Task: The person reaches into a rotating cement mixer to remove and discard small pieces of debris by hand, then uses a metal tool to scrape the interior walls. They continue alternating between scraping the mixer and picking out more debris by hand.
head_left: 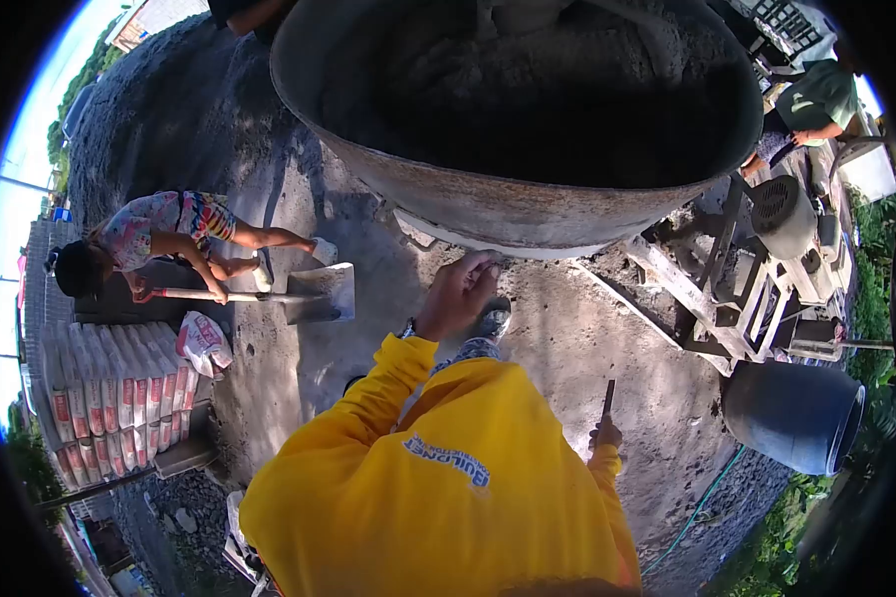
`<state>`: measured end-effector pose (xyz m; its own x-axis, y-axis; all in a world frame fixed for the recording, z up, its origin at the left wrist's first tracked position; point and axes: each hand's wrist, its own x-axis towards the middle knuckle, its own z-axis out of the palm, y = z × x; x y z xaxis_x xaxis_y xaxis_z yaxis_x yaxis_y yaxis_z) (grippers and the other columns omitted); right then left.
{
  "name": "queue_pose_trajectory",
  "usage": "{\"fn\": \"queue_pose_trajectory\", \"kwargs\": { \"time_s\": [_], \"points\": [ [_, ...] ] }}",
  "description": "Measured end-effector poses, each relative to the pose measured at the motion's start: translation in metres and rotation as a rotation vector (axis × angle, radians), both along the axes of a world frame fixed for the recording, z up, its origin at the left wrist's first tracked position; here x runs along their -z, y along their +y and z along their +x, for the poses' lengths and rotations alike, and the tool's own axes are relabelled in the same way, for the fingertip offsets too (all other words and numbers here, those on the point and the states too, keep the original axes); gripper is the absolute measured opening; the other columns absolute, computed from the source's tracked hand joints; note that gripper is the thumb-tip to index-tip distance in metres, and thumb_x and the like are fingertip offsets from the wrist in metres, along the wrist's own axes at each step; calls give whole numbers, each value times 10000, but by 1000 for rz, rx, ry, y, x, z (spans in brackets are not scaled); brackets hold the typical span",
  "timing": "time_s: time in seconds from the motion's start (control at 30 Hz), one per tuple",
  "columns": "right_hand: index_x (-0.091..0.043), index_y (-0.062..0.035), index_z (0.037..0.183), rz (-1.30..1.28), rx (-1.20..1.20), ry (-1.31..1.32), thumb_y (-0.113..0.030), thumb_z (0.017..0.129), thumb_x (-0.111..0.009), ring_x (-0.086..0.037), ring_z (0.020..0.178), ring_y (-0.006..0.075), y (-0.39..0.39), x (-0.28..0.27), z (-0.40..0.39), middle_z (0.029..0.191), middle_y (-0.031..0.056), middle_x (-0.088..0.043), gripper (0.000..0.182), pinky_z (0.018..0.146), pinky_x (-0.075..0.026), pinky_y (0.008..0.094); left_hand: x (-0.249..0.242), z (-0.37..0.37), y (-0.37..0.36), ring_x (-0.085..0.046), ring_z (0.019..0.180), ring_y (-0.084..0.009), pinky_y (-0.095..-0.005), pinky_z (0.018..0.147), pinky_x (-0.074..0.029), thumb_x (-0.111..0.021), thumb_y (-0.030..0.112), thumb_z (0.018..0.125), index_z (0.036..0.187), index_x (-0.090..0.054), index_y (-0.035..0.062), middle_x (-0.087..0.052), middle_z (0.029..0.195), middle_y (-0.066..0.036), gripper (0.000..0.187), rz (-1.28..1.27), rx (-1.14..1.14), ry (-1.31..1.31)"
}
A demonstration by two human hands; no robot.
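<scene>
My left hand [461,297] reaches forward with its fingers curled together, close to the lower edge of the big mixer drum [508,204] in this view. Whatever those fingers may hold is hidden. A watch [408,327] sits on that wrist, at the end of the yellow sleeve. Lower right, beside my body, my right hand [605,434] is closed around a thin, dark, blade-like tool [608,398] that points forward. The drum is wide, round and rusty at the rim, with a dark, shadowed inside.
At the left, a person [134,234] bends with a shovel [319,296] over the concrete floor. Stacked bags [119,393] stand below them. A motor [782,211] and timber frame [702,298], another person [816,99] and a blue barrel [791,413] are at right.
</scene>
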<state>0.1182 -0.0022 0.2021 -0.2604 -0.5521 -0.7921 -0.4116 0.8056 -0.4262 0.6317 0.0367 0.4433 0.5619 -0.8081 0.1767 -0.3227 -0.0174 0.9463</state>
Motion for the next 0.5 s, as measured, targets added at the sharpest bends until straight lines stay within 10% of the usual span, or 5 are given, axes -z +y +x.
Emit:
{"fn": "queue_pose_trajectory", "kwargs": {
  "time_s": [0.5],
  "points": [
    [-644,20,931,-25,-109,111,-595,911,-585,-497,366,188,-57,-18,110,559,110,-591,618,334,-374,336,-108,176,-57,-658,737,-100,-223,657,-519,-543,226,1011,1126,-687,-1,-728,914,-76,292,-278,-443,-126]
  ]
}}
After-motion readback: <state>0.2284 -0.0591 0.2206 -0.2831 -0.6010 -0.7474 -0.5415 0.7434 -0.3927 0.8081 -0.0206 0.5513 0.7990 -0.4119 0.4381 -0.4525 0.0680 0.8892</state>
